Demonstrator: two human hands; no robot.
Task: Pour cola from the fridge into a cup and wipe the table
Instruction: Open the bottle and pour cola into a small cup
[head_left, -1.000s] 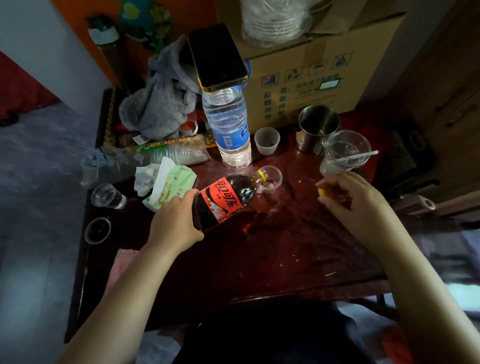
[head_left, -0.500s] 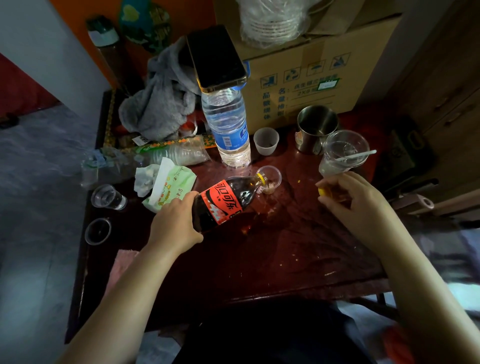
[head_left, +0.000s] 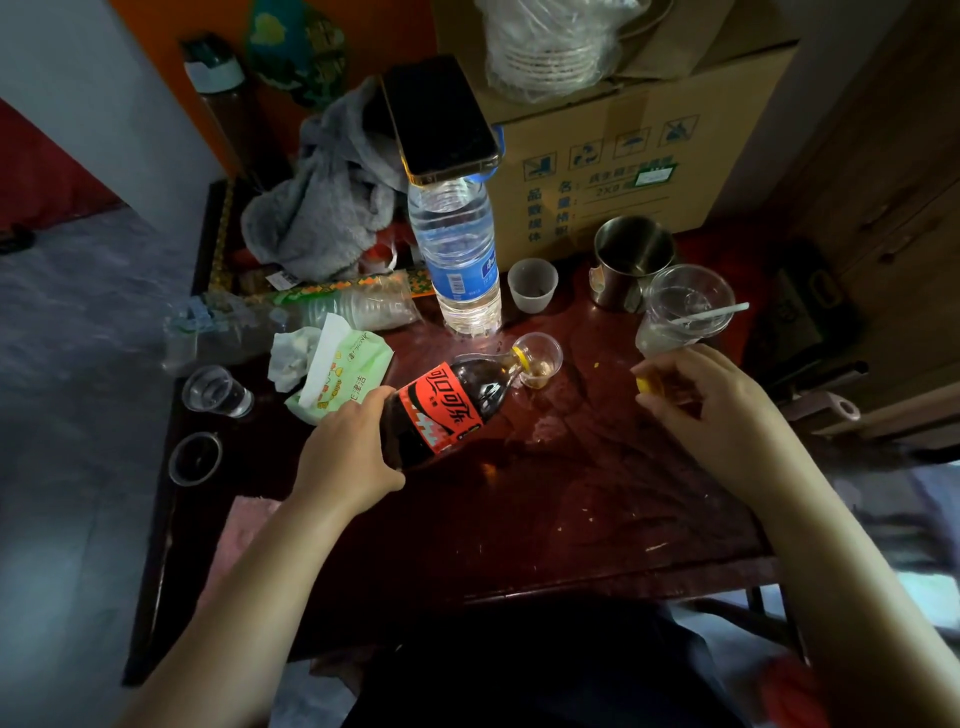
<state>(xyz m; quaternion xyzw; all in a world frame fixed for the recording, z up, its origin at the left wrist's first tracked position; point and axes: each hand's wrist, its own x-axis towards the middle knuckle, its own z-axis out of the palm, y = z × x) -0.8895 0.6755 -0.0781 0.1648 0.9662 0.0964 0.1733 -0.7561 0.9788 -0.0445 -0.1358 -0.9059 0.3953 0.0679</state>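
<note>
A dark red tabletop (head_left: 571, 509) spreads beneath both of the person's hands, with a grey cloth (head_left: 322, 208) heaped at its back edge, well beyond the left hand (head_left: 345, 452). The left forearm reaches in from the lower left, and that hand wraps its fingers and thumb round the base end of the cola bottle (head_left: 452, 405). The bottle is tipped almost flat, red label up, its neck pointing away from the hand, up and to the right. The right hand (head_left: 711, 410) is held on the far side, palm down, fingers curled, pinching a small yellow cap (head_left: 643, 384) at thumb and fingertips. Between the two hands stands the small clear cup (head_left: 540, 364), nearer the right hand's thumb. The bottle's mouth sits at its rim, and a little brown cola lies in its bottom.
</note>
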